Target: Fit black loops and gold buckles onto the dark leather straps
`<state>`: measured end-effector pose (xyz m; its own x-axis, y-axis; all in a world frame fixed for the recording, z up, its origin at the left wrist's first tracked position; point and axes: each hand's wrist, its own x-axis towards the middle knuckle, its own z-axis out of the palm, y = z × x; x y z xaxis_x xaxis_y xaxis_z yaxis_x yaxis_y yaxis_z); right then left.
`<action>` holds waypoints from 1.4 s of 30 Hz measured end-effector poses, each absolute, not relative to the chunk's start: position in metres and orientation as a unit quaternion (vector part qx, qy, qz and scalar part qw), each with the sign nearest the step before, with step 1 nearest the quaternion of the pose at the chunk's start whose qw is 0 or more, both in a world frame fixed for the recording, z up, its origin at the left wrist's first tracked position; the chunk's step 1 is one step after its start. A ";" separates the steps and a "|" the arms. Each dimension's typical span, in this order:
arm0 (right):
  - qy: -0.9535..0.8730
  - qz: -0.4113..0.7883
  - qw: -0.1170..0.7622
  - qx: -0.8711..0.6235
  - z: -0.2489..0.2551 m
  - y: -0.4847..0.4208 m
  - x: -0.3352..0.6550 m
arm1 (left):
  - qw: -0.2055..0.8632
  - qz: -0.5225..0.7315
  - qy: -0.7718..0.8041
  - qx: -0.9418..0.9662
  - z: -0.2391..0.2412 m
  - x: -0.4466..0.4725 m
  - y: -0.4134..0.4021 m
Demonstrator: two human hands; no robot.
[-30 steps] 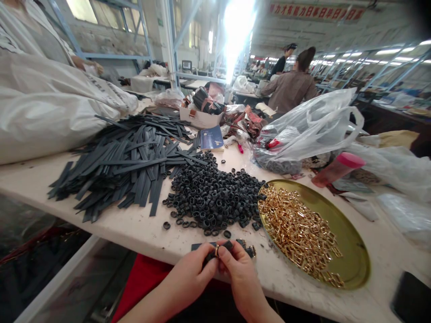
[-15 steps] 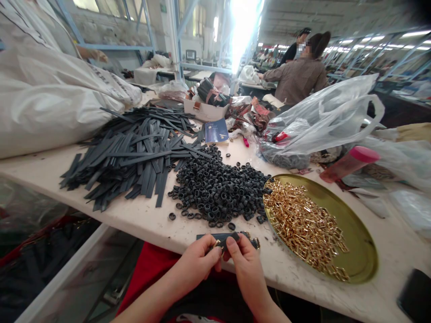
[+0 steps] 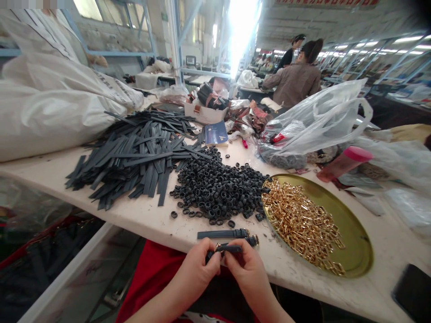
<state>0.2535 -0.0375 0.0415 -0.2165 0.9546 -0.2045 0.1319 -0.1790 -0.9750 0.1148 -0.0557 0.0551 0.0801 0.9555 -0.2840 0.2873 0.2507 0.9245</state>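
Observation:
My left hand (image 3: pixel 198 271) and my right hand (image 3: pixel 247 271) meet at the table's near edge, both pinched on one dark strap (image 3: pixel 230 248) with a gold buckle at its left end. Just beyond them a finished strap (image 3: pixel 222 233) with a buckle lies flat on the table. Behind that sits a heap of small black loops (image 3: pixel 218 190). A gold round tray (image 3: pixel 353 244) full of gold buckles (image 3: pixel 303 224) is at the right. A pile of dark flat straps (image 3: pixel 134 157) spreads at the left.
A big white sack (image 3: pixel 50 107) fills the far left. A clear plastic bag (image 3: pixel 313 125), a pink-capped bottle (image 3: pixel 343 162), a blue booklet (image 3: pixel 215 132) and a dark phone (image 3: pixel 412 294) lie around. A person in brown (image 3: pixel 292 83) works at another table behind.
My hands drew back slightly toward me with the strap, off the table edge. The finished strap beyond them now lies fully exposed. The view shifted a little.

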 end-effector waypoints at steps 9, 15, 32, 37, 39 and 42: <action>-0.498 0.619 0.322 -0.514 0.037 -0.032 0.250 | 0.508 0.248 0.602 0.564 0.061 0.106 -0.054; -0.574 0.631 0.258 -0.453 0.045 -0.021 0.256 | 0.589 0.264 0.579 0.498 0.050 0.093 -0.038; -0.592 0.565 0.267 -0.509 0.048 0.035 0.268 | 0.515 0.352 0.602 0.499 0.048 0.107 -0.018; -0.477 0.642 0.349 -0.489 0.046 0.011 0.267 | 0.526 0.329 0.582 0.526 0.054 0.115 -0.024; -0.462 0.628 0.382 -0.495 0.041 0.005 0.266 | 0.510 0.309 0.589 0.546 0.057 0.113 -0.027; -0.446 0.626 0.408 -0.493 0.037 -0.002 0.263 | 0.486 0.275 0.588 0.585 0.063 0.108 -0.031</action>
<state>0.2634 -0.0021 0.0371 -0.1819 0.9503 -0.2527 -0.0705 -0.2689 -0.9606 0.1081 -0.0312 0.0628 0.1562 0.9556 -0.2500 0.4207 0.1646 0.8921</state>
